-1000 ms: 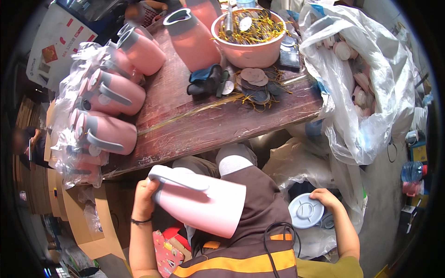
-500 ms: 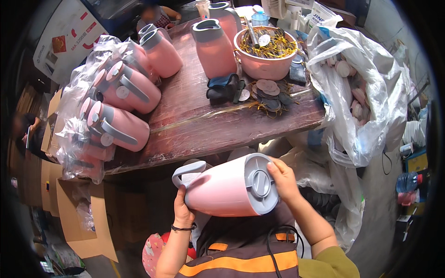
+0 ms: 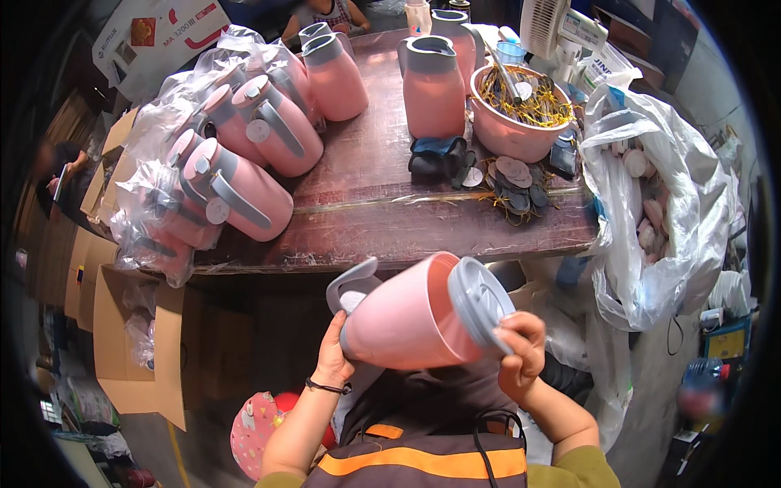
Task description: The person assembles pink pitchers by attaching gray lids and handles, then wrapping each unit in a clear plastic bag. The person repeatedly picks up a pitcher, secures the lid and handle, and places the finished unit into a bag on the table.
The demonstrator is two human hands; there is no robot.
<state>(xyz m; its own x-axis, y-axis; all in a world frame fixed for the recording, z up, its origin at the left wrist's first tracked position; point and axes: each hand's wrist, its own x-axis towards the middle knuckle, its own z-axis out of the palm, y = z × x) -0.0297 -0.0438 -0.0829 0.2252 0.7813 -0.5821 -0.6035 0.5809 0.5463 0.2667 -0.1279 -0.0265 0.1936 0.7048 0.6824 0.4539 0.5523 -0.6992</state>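
A pink jug (image 3: 399,317) lies tilted on its side over my lap, its grey handle towards the left and its wide bottom end towards the right. My left hand (image 3: 332,355) is closed around the grey neck end, below the handle. In my right hand (image 3: 522,351) is a grey round base cap (image 3: 482,297), pinched at its lower right edge. The cap stands tilted away from the jug's open bottom, so the pink inside shows. Whether its far edge still touches the rim I cannot tell.
Beyond my hands stands a dark red table (image 3: 366,224). Several pink jugs (image 3: 244,191) in plastic wrap lie at its left. A pink bowl (image 3: 508,134) of yellow-stringed tags and a pile of round tags (image 3: 517,183) are at right, beside a white plastic sack (image 3: 683,195). A cardboard box (image 3: 167,350) stands lower left.
The grey base cap has come away from the jug's bottom, pulled outward by my right hand. The right hand has moved down along its edge. The view has shifted slightly left.
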